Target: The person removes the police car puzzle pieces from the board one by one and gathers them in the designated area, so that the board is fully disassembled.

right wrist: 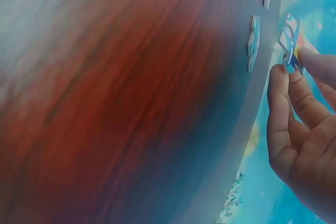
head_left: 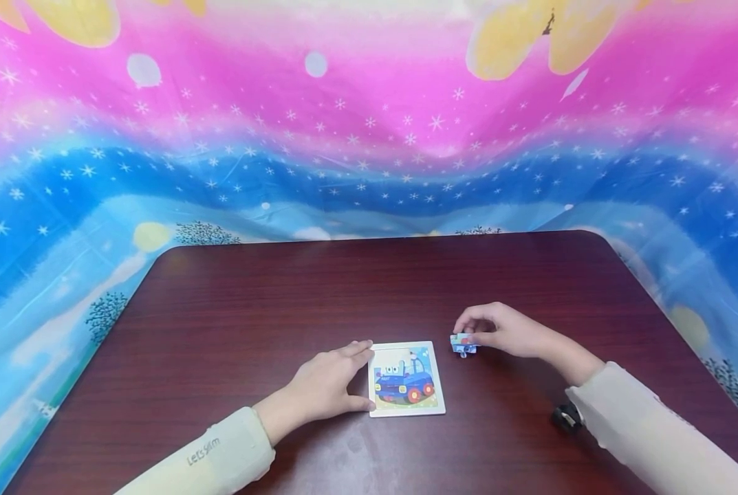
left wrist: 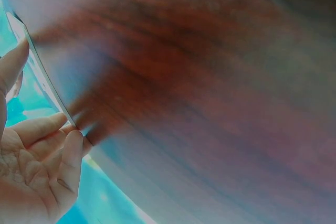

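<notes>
A white-framed puzzle board (head_left: 407, 414) with a blue cartoon car picture lies flat on the table. My left hand (head_left: 325, 381) rests at its left side, the thumb at the near corner and the fingertips at the far corner. In the left wrist view the board (left wrist: 47, 82) shows edge-on beside that hand's thumb and fingers. Right of the board, my right hand (head_left: 509, 331) pinches a small puzzle piece (right wrist: 289, 38) between thumb and fingertips. Another puzzle piece (right wrist: 254, 43) lies on the table close by; in the head view the two pieces overlap.
The dark wood table (head_left: 282, 295) has rounded far corners. Behind and beside it hangs a pink and blue cloth (head_left: 369, 137) with snowflakes. A small black object (head_left: 567, 417) sits under the right sleeve's cuff.
</notes>
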`<act>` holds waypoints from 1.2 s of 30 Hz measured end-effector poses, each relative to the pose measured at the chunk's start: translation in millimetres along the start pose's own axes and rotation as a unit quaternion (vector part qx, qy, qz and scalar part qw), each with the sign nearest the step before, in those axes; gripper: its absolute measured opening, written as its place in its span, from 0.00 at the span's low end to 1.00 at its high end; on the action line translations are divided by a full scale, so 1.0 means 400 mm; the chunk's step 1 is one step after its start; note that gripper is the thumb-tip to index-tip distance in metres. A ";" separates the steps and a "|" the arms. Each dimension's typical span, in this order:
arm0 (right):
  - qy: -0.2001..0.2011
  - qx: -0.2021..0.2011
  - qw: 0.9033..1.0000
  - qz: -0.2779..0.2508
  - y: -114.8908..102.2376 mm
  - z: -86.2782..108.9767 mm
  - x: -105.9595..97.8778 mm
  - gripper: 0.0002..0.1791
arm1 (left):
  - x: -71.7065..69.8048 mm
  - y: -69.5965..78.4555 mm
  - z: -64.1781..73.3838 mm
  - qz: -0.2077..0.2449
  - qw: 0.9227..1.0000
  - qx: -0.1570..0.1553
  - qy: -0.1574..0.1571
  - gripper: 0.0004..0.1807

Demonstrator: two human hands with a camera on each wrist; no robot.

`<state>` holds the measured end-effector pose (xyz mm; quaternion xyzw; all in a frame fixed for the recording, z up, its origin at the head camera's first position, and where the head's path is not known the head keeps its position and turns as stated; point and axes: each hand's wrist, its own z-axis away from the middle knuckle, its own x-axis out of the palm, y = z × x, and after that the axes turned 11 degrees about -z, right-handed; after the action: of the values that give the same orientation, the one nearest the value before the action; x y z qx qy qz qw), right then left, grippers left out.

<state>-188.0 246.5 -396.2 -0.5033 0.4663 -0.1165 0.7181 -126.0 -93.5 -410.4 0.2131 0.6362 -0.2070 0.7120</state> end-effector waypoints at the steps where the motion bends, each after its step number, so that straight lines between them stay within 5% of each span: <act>1: 0.002 0.003 1.000 0.001 0.003 0.004 -0.003 0.10 | 0.000 0.000 0.000 0.000 1.000 0.000 0.000 0.47; 16: 0.012 0.005 1.000 0.023 0.047 0.051 -0.051 0.12 | -0.001 0.001 0.002 0.005 1.000 -0.002 -0.005 0.46; 36: 0.017 0.031 0.998 0.059 0.054 0.040 -0.048 0.13 | -0.007 0.002 0.000 0.001 1.000 -0.005 -0.007 0.46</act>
<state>-192.3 278.5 -402.6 -0.4501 0.5036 -0.0973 0.7310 -126.1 -92.8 -407.5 0.2083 0.6323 -0.2044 0.7176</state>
